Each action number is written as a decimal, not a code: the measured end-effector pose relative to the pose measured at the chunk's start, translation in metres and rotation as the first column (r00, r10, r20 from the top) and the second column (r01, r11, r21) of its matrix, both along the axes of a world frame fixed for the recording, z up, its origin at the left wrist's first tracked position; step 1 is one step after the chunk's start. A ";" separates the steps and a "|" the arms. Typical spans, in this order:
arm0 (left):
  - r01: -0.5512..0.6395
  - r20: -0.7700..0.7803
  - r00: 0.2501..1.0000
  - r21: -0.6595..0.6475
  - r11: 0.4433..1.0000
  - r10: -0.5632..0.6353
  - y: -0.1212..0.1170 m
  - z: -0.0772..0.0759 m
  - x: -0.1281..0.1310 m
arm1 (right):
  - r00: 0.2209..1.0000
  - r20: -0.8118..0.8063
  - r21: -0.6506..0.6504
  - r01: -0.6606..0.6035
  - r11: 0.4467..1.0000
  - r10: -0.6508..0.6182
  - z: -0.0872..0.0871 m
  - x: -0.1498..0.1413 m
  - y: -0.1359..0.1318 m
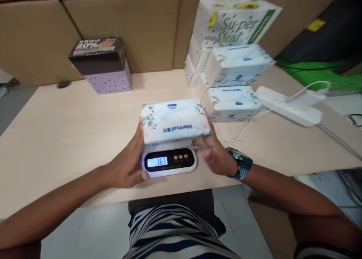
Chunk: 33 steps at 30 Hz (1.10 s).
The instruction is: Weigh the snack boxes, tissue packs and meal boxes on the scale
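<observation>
Showing its uncovered display (157, 161), scale (170, 173) sits closest; tissue pack (175, 121) over it, contact hidden. Grip: left hand (127, 163) and right hand (215, 154) closed on opposite ends, likely for level support. Beyond: two similar packs (236, 104) stacked, probably saving counter (70, 138) space.

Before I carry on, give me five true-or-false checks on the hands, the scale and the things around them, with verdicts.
1. The left hand and right hand are at opposite sides of a floral pack. True.
2. The scale's display is dark. False: the scale has a lit display.
3. A watch is on the left wrist. False: the watch is on the right.
4. The dark box sits on the purple box. True.
5. The power strip is black. False: it is white.
</observation>
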<state>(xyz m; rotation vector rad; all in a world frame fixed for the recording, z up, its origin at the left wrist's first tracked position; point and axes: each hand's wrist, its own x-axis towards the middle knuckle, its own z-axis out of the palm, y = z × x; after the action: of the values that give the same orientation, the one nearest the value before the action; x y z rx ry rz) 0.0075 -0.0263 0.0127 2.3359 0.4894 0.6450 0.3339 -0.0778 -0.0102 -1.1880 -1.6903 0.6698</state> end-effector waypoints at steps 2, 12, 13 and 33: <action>0.007 -0.039 0.999 0.056 0.998 -0.005 -0.005 0.016 0.011 | 0.999 0.040 0.181 -0.034 0.983 0.027 0.008 0.000 -0.004; 0.019 0.117 0.993 -0.058 0.998 -0.012 0.050 0.062 0.159 | 0.862 -0.135 0.397 0.498 0.771 -0.488 0.055 0.115 0.019; -0.024 0.109 0.993 -0.089 0.996 0.033 0.055 0.056 0.169 | 0.857 -0.156 0.309 0.515 0.799 -0.492 0.049 0.129 0.023; -0.854 0.064 0.516 -0.032 0.519 0.854 0.102 0.000 -0.060 | 0.815 -0.173 0.167 0.578 0.798 -0.554 -0.021 0.171 0.067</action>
<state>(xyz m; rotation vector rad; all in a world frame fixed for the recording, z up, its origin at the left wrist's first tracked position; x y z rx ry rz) -0.0526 0.0762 0.0131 1.9235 1.6714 1.1581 0.5048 -0.0111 -0.0313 -1.3797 -1.1741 0.1691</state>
